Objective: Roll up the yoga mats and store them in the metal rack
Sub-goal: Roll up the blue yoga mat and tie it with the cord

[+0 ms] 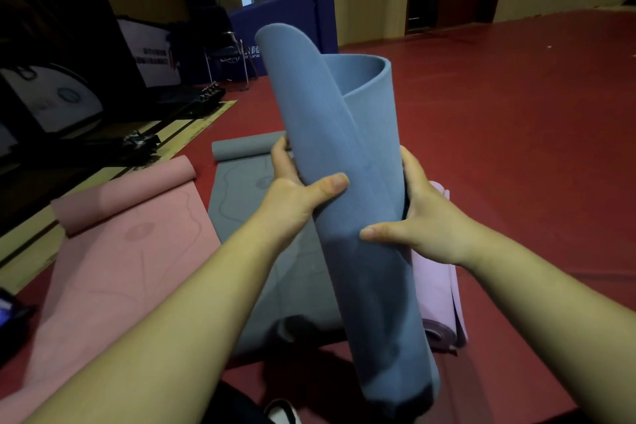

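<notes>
The loosely rolled blue foam yoga mat stands nearly upright between both hands, left hand and right hand grasping its middle from opposite sides.

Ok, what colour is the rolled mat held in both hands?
The held mat is a muted slate blue, plain to see in the head view.

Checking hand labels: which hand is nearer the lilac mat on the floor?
Right. The right hand grips the blue mat just above the lilac mat; the left hand holds its other side, farther away.
</notes>
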Tool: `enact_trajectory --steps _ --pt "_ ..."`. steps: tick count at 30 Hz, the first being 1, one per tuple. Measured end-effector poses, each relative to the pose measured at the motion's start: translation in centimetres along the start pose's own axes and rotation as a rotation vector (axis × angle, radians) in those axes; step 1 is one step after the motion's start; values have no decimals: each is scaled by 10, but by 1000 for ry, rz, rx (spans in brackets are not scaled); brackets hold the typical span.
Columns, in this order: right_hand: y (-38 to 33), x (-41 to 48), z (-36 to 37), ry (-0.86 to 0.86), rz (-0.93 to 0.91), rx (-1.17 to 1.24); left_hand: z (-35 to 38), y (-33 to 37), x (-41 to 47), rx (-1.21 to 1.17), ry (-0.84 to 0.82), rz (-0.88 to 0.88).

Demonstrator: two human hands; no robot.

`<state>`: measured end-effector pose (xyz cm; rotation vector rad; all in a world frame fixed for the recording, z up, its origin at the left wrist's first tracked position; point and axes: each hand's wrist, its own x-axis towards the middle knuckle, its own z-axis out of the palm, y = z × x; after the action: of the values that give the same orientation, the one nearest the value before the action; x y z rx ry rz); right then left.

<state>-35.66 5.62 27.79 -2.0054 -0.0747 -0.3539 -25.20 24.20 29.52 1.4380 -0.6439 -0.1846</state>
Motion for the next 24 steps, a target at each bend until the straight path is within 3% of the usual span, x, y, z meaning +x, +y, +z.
enact_trajectory --steps 5,13,18,24 --pt "-6 8 -1 -58 13 93 5 5 -3 4 52 78" --pt "-46 28 5 261 61 498 32 6 -5 193 146 135" --pt "-62 33 -2 539 81 329 39 17 -5 249 32 77" --pt "-60 30 -6 615 80 231 23 47 10 255 89 233"
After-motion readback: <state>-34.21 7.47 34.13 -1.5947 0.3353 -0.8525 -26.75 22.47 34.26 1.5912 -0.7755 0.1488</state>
